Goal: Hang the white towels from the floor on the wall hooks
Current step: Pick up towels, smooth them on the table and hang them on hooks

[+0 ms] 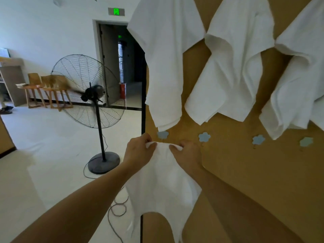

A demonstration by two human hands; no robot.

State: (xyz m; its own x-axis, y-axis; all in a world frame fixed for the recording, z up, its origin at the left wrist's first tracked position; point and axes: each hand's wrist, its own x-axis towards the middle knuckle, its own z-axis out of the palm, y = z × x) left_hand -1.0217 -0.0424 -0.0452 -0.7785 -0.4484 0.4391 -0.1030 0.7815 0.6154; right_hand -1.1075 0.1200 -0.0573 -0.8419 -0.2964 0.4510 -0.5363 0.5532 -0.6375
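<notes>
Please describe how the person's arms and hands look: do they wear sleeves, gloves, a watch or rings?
Both forearms are bare: no sleeves show in the view. The left hand and the right hand wear no gloves. No watch, bracelet or ring shows on the wrists or fingers.

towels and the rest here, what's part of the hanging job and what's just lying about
Job: the towel gripped by left hand and right hand; blue hooks; hung towels.
Lying about: fan, cable, chairs.

Three towels (168, 64) hang above four hooks (204, 137); fan (89, 92) stands left.
</notes>
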